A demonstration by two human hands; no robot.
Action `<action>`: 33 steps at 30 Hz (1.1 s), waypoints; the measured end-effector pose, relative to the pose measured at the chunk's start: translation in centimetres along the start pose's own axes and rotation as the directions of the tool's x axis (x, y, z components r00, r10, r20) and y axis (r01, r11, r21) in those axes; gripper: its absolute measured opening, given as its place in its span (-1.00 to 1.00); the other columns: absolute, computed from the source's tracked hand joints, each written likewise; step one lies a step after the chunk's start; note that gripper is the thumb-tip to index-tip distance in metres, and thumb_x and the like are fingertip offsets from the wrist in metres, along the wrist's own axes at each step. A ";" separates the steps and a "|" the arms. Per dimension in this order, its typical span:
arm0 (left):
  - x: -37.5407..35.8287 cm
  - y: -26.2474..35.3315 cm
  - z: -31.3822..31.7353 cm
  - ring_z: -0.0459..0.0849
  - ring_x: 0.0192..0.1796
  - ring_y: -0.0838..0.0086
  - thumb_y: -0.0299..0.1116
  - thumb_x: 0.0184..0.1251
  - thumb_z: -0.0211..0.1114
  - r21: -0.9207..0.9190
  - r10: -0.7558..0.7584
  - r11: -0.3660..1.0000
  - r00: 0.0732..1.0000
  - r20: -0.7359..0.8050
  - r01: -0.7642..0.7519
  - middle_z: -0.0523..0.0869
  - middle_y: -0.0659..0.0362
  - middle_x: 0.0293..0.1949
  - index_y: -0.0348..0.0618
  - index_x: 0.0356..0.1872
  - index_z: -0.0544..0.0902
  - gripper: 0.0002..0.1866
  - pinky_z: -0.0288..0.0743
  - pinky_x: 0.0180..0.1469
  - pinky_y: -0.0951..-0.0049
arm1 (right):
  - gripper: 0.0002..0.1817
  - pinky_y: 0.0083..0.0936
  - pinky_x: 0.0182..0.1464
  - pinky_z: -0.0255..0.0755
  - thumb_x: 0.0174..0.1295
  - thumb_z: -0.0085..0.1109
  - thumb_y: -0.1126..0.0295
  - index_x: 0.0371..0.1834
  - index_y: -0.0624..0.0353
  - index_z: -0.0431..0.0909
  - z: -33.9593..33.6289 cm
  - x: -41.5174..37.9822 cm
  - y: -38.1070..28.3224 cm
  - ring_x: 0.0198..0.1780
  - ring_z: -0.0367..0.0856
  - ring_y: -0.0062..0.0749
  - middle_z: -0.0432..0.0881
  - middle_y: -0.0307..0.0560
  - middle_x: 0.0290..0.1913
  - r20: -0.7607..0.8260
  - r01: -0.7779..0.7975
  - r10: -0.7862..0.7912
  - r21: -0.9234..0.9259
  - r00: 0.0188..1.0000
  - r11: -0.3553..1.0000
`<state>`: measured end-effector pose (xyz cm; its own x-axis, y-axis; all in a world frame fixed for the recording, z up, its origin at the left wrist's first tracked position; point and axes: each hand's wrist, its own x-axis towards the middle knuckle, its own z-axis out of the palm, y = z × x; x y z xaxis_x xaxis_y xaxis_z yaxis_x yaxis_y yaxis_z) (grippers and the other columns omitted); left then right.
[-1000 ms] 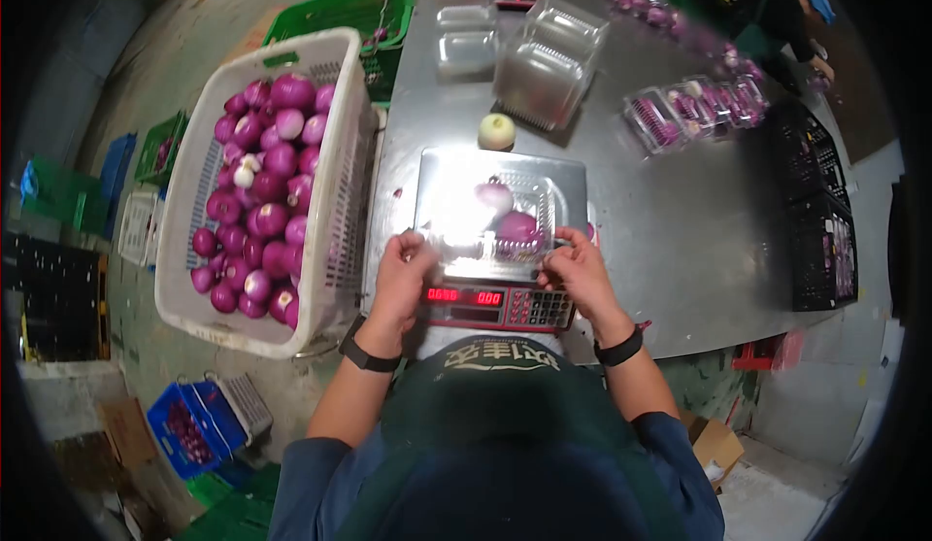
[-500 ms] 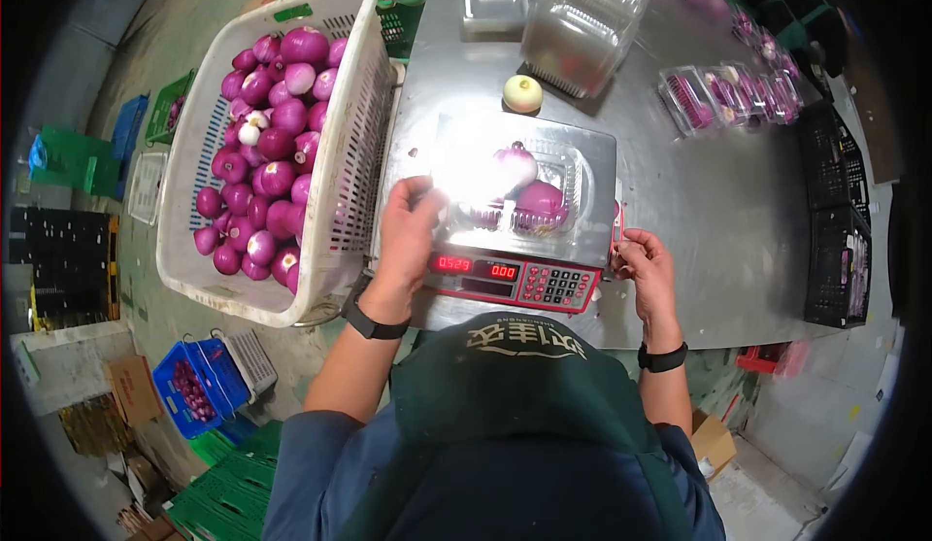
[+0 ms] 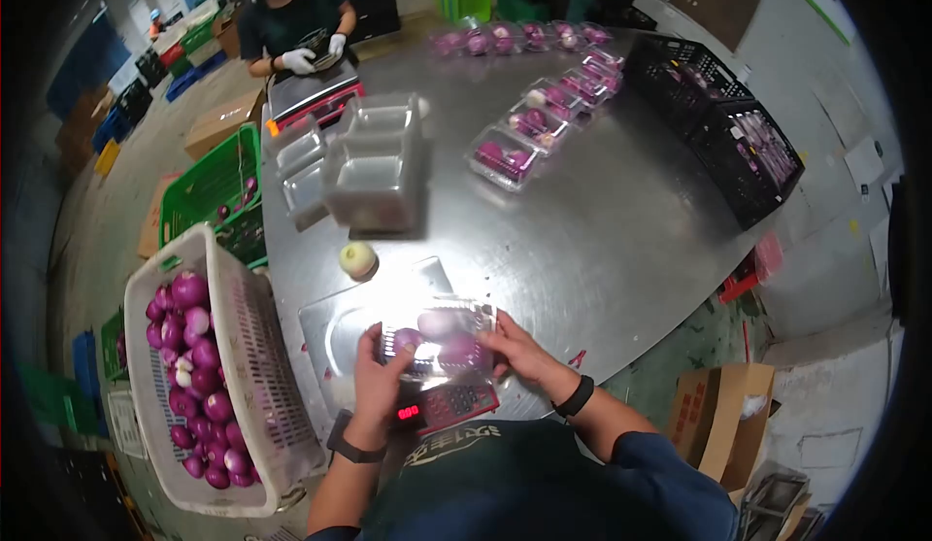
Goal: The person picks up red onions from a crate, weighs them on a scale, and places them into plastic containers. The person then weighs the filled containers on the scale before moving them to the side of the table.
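Note:
Both hands hold a clear plastic clamshell box (image 3: 439,358) with several purple onions inside. My left hand (image 3: 379,386) grips its left side, thumb on top. On the right side, my right hand (image 3: 519,347) has its fingers closed round the edge. Just below and behind the box is a digital scale (image 3: 320,320) with a metal plate and a red keypad panel. Glare washes out part of the plate and the box. A peeled, pale onion (image 3: 357,259) sits on the table beyond the scale.
A white crate (image 3: 218,259) of purple onions stands at left. Stacked empty boxes (image 3: 374,167) are on the steel table (image 3: 602,250). Filled boxes (image 3: 505,157) form a row toward black crates (image 3: 748,152). Across the table, a person (image 3: 301,31) in white gloves stands at another scale.
The onion box has come off the scale plate into both my hands, and its lid now appears closed. My right hand has moved in from the table edge. The view has turned and tilted up.

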<state>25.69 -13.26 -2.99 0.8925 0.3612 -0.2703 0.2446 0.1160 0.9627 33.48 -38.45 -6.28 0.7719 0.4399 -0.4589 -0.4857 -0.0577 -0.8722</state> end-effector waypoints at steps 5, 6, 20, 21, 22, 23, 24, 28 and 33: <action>0.6 1.9 4.8 0.59 0.20 0.36 -0.35 0.33 0.52 0.051 0.004 0.999 0.994 0.105 -0.010 0.60 -0.03 0.24 -0.40 0.43 0.40 -0.28 0.53 0.24 0.38 | 0.07 -0.29 0.47 0.37 0.28 0.50 0.11 0.65 0.39 0.00 -2.2 0.0 -0.3 0.46 0.45 -0.11 0.38 0.27 0.47 0.009 0.058 -0.061 0.180 0.998 0.982; 0.8 2.4 5.1 0.59 0.19 0.36 -0.36 0.34 0.52 0.068 0.007 0.998 0.993 0.115 -0.015 0.60 -0.04 0.24 -0.39 0.43 0.41 -0.29 0.53 0.22 0.39 | 0.07 -0.31 0.45 0.40 0.28 0.50 0.13 0.65 0.39 0.00 -2.7 0.3 0.0 0.45 0.46 -0.11 0.39 0.29 0.47 -0.001 0.071 -0.072 0.193 0.997 0.979; -7.4 3.2 -14.7 0.61 0.08 0.47 -0.58 0.39 0.34 0.511 0.495 0.826 0.738 -0.458 -0.237 0.68 0.15 0.02 -0.31 0.16 0.63 -0.66 0.52 0.14 0.47 | -0.56 -0.36 -0.21 0.72 0.43 0.22 0.17 0.09 0.38 0.63 -10.6 11.9 -7.6 -0.14 0.78 -0.30 0.72 0.04 -0.07 -0.106 0.095 -0.065 0.312 0.992 0.945; -7.9 2.5 -16.4 0.73 -0.03 0.33 -0.45 0.37 0.40 0.644 0.602 0.740 0.621 -0.502 -0.197 0.77 0.06 -0.11 -0.31 0.05 0.69 -0.72 0.59 0.05 0.35 | -0.54 -0.37 -0.23 0.71 0.42 0.23 0.14 0.08 0.40 0.63 -11.1 12.9 -8.9 -0.16 0.78 -0.31 0.72 0.05 -0.07 -0.131 0.093 -0.066 0.208 0.989 0.974; -10.4 7.8 -13.3 0.69 0.11 0.08 -0.29 0.37 0.47 0.840 0.559 0.530 0.698 -0.447 0.113 0.75 -0.10 0.13 -0.32 0.17 0.70 -0.57 0.54 0.22 0.17 | -0.49 -0.35 -0.20 0.71 0.40 0.25 0.11 0.13 0.42 0.60 -11.6 13.9 -9.6 -0.14 0.79 -0.25 0.73 0.07 -0.08 -0.210 0.073 -0.041 0.145 0.977 0.987; -11.1 7.4 -15.2 0.69 0.09 0.06 -0.29 0.36 0.48 0.914 0.635 0.398 0.696 -0.335 0.077 0.74 -0.10 0.11 -0.34 0.09 0.72 -0.61 0.55 0.18 0.18 | -0.43 -0.33 -0.16 0.71 0.38 0.27 0.08 0.17 0.44 0.57 -12.1 15.3 -10.1 -0.13 0.79 -0.18 0.73 0.09 -0.08 -0.289 0.049 -0.023 0.084 0.957 0.995; -12.0 7.7 -15.3 0.68 0.09 0.08 -0.30 0.36 0.47 0.910 0.624 0.393 0.690 -0.368 0.131 0.76 -0.12 0.06 -0.36 0.07 0.72 -0.62 0.55 0.17 0.18 | -0.37 -0.30 -0.13 0.71 0.36 0.29 0.05 0.22 0.46 0.54 -12.3 16.6 -10.4 -0.12 0.79 -0.11 0.74 0.12 -0.09 -0.363 0.023 -0.012 0.028 0.932 0.999; -15.0 9.2 -14.8 0.72 0.00 0.00 -0.24 0.39 0.44 0.798 0.359 0.479 0.748 -0.558 0.365 0.78 -0.12 0.01 -0.35 0.11 0.69 -0.58 0.55 0.15 0.09 | -0.17 -0.20 0.21 0.56 0.23 0.41 0.00 0.42 0.36 0.39 -12.3 19.5 -8.6 0.15 0.66 0.12 0.63 0.27 0.15 -0.548 0.044 -0.454 -0.603 0.703 0.797; -16.2 6.9 -14.9 0.76 -0.06 0.11 -0.04 0.41 0.43 0.863 0.322 0.150 0.802 -0.503 0.482 0.77 -0.14 0.01 -0.34 0.27 0.60 -0.38 0.66 -0.03 0.08 | -0.07 0.03 0.52 0.22 0.09 0.51 0.03 0.53 0.10 0.35 -9.9 17.3 -10.1 0.58 0.20 0.14 0.26 0.31 0.54 -0.196 0.114 -0.681 -0.917 0.705 0.383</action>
<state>7.32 -4.55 7.82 0.6036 0.7927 0.0851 0.7939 -0.6074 0.0276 55.80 -39.09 -7.14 0.9559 0.1736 0.2371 0.2783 -0.7935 -0.5411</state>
